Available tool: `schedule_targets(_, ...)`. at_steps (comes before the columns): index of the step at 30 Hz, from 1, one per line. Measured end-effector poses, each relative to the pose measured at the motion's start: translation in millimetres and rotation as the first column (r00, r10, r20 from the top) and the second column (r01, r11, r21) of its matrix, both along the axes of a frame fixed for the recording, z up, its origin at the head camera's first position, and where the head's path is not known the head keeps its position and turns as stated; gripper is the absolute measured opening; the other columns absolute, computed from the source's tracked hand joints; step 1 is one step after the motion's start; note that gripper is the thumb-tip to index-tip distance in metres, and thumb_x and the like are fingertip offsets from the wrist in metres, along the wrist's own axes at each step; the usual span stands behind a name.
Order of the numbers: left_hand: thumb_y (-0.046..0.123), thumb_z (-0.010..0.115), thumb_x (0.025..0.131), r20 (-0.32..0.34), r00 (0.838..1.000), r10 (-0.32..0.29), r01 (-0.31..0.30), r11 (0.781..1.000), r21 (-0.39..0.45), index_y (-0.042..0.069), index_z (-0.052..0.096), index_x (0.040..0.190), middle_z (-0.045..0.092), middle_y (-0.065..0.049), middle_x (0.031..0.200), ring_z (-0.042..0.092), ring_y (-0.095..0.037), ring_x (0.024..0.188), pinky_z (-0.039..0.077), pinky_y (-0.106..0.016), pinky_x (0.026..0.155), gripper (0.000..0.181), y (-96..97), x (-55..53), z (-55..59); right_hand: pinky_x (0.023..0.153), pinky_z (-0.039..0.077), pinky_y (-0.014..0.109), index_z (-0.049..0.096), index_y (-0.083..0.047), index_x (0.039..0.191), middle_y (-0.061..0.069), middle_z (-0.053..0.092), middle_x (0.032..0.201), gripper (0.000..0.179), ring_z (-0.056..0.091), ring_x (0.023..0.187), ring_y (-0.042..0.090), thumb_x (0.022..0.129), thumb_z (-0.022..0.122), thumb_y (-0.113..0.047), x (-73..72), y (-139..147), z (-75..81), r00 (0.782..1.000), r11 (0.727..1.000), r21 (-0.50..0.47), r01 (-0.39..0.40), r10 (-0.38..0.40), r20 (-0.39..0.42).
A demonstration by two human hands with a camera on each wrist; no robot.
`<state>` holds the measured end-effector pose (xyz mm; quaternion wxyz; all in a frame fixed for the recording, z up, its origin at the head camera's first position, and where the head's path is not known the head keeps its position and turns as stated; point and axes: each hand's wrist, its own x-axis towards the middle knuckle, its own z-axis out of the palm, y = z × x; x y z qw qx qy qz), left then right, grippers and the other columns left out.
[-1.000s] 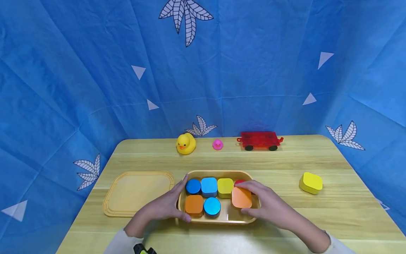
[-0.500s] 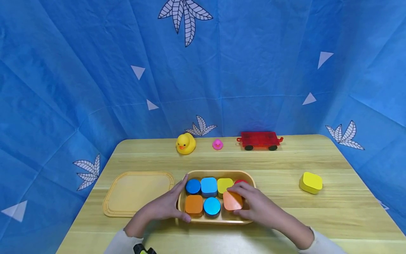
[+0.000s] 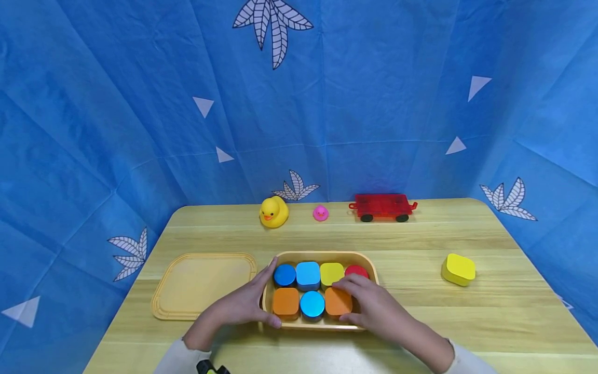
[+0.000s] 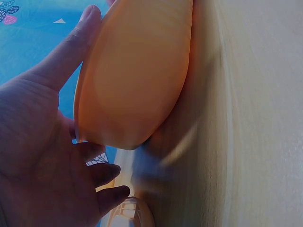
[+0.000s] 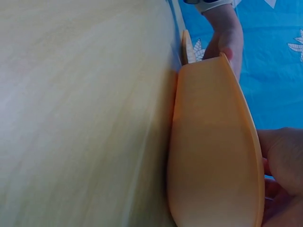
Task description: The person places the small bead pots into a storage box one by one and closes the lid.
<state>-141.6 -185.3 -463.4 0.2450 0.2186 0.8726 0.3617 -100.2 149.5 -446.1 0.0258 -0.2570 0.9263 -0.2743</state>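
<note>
Change noted over the past 0.5 s: the right orange block (image 3: 337, 301), tilted then, now appears level in the front row of the tan tub (image 4: 137, 71), just beside the cyan round block (image 3: 312, 303). Contact with the tub floor cannot be confirmed. Consequence: with the left orange block (image 3: 285, 301), the front row numbers 3; with 4 in the back row, contents total 7. The red round block (image 3: 357, 271) shows more of its top than 1 s ago.

Right hand (image 3: 376, 309): thumb and fingers grip the right orange block; not released. Left hand (image 3: 243, 301): fingers extended and spread along the tub's left end, position unaltered. Outside the tub: 1 loose yellow block (image 3: 459, 268), well apart to the right; 1 tan lid-like panel (image 3: 203, 285) on the worktop (image 3: 289, 239), left.
</note>
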Motion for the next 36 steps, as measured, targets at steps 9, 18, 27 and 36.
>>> schedule_targets(9,0.060,0.085,0.078,-0.004,1.000,-0.002,0.002,1.000,-0.005,0.027,-0.009,0.166,0.003,-0.010,0.174,0.016,-0.039,0.157,0.027,-0.061,0.121,0.133,-0.1,0.7,-0.1,0.091,0.057,0.045,0.071,-0.013,0.127,-0.003,0.066,0.120,0.059,0.063,0.106,0.019,0.076,0.093,-0.032,2.1,-1.7,-2.9,0.998,0.999,0.045,-0.003,0.006,-0.067)
schedule_targets(18,0.059,0.085,0.078,0.001,1.000,0.000,0.000,1.000,0.003,0.027,-0.008,0.167,0.000,-0.007,0.174,0.013,-0.037,0.158,0.024,-0.061,0.122,0.133,1.1,1.1,1.3,0.090,0.055,0.046,0.072,-0.013,0.127,-0.002,0.068,0.119,0.059,0.064,0.106,0.020,0.076,0.092,-0.035,2.5,-0.6,-4.1,0.998,0.999,0.049,0.001,0.003,-0.067)
schedule_targets(27,0.058,0.085,0.079,0.012,1.000,0.003,-0.003,1.000,0.003,0.026,-0.008,0.167,-0.001,-0.007,0.174,0.012,-0.037,0.158,0.024,-0.062,0.122,0.132,2.2,1.0,3.6,0.087,0.055,0.044,0.073,-0.014,0.126,-0.004,0.068,0.116,0.058,0.064,0.102,0.017,0.076,0.092,-0.036,3.2,-0.5,-6.1,0.996,0.999,0.037,-0.001,0.004,-0.095)
schedule_targets(36,0.057,0.085,0.078,0.000,1.000,0.002,-0.002,1.000,-0.002,0.025,-0.008,0.167,0.000,-0.008,0.174,0.013,-0.037,0.158,0.024,-0.061,0.122,0.132,1.8,1.6,4.3,0.097,0.055,0.046,0.070,-0.016,0.131,-0.005,0.065,0.123,0.058,0.061,0.112,0.017,0.081,0.088,-0.039,3.4,5.6,-2.9,1.000,0.996,-0.088,0.006,-0.004,0.021)
